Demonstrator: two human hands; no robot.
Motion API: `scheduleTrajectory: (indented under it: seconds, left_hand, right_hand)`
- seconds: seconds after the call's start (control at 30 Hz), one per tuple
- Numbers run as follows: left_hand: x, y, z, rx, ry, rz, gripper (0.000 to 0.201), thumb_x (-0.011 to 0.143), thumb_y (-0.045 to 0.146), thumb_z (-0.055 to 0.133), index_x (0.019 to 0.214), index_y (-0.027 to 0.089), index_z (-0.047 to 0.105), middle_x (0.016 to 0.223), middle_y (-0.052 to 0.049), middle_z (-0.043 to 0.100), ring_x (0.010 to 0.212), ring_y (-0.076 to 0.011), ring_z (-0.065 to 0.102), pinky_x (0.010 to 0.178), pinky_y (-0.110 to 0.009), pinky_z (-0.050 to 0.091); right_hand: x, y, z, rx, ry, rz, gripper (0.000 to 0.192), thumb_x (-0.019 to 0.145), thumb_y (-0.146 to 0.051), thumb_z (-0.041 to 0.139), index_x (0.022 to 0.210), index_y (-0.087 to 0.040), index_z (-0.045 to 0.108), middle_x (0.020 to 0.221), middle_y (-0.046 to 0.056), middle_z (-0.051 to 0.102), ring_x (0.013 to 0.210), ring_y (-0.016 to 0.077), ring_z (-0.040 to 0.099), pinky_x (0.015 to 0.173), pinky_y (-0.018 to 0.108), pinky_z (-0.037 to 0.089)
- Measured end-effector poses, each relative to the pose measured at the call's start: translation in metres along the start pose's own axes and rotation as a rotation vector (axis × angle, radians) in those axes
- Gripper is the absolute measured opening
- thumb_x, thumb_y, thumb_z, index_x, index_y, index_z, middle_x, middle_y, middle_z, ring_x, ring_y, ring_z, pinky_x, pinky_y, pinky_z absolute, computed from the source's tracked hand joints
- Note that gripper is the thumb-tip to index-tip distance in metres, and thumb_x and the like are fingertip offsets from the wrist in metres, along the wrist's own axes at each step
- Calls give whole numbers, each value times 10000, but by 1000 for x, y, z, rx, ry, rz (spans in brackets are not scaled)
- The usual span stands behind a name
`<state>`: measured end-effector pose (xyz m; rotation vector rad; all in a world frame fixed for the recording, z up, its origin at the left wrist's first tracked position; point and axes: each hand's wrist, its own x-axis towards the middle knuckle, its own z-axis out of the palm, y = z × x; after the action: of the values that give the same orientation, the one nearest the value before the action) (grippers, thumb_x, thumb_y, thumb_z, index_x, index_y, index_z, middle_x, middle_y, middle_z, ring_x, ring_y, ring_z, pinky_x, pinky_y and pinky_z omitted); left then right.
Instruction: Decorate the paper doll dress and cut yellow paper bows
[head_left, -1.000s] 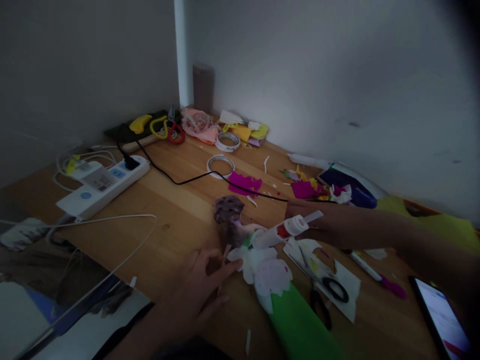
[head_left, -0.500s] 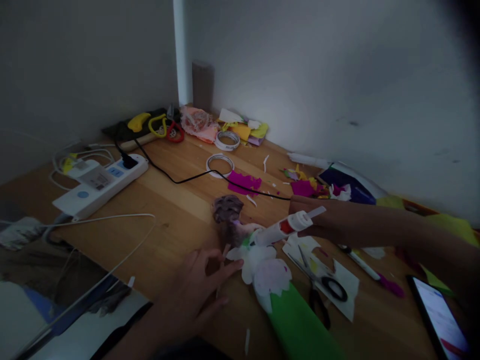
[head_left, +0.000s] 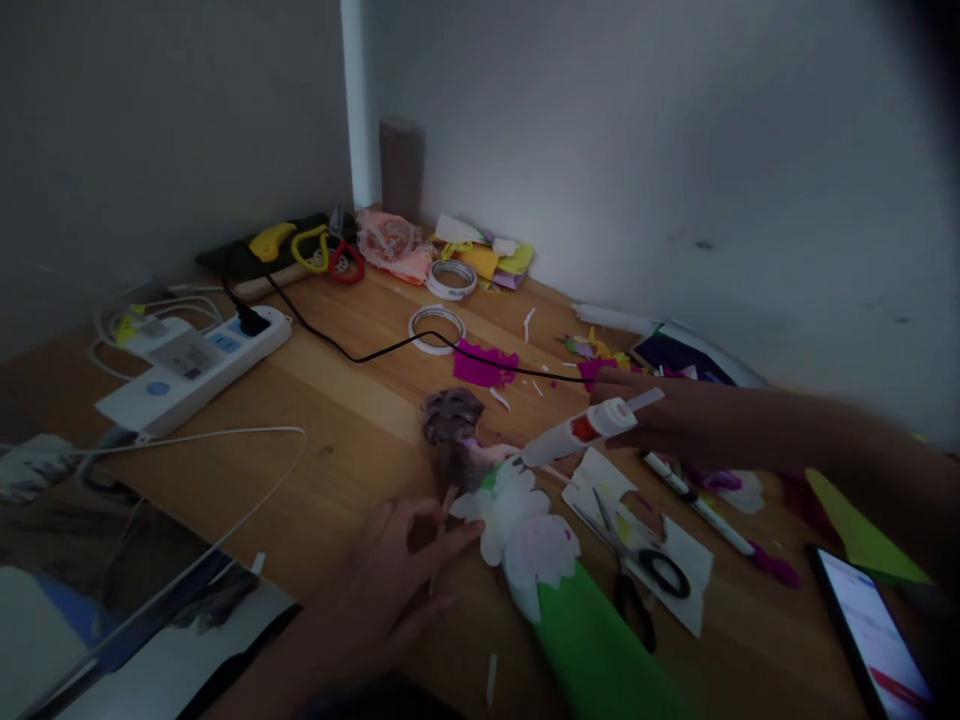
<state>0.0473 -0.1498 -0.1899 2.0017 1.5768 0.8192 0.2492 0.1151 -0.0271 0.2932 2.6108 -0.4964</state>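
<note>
A paper figure lies on the table, with a green body [head_left: 592, 640], white scalloped petals [head_left: 517, 505] and a purplish-brown bundle [head_left: 452, 415] at its far end. My left hand [head_left: 401, 570] rests beside it, fingers apart, index fingertip touching the edge of a petal. A thin pale stick shows by its fingers; whether it is gripped is unclear. My right hand [head_left: 645, 405] is closed around a white hot glue gun [head_left: 559, 442] with a red part and a clear glue stick at its back. The gun's nozzle points down at the upper petals. Its grip is hidden by the hand.
Black-handled scissors [head_left: 637, 580] lie on cut white paper to the right, near a marker [head_left: 701, 510] and a phone [head_left: 870, 630]. The gun's black cord [head_left: 360, 358] runs to a power strip [head_left: 202, 370]. Tape rolls [head_left: 437, 330] and magenta paper [head_left: 486, 364] lie farther back.
My right hand has raised the glue gun slightly and moved it right, its nozzle shifting toward the far edge of the petals. My left hand has stayed at the petal.
</note>
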Motion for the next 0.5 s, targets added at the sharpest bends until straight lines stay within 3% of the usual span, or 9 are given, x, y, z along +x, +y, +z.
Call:
scheduleTrajectory:
  seconds: [0.17,0.37,0.5]
  left_hand:
    - [-2,-2,1,1,15,14,545,933,299,451,1438,395,270,1188,-74,418,1018,-255,435,846,-431,450]
    - [-1,-1,1,6,20,17,548,927,278,463,1434,391,291,1195,-71,441,999,-239,460,837,-384,445]
    - [0,0,-1,19,32,26,515,938,314,449,1429,386,310,1200,-69,451,993,-234,467,831,-373,450]
  right_hand:
    - [-5,2,-3,121,32,55,354,929,-462,376,1139,-289,604,1328,60,491,1095,272,547,830,369,463]
    - [-1,-12,-3,212,-58,-7,211,973,-378,407,992,-266,585,1015,19,570,889,176,560,786,298,430]
    - [6,-17,2,156,-40,-57,145,974,-332,432,928,-235,530,986,16,543,846,159,548,751,279,412]
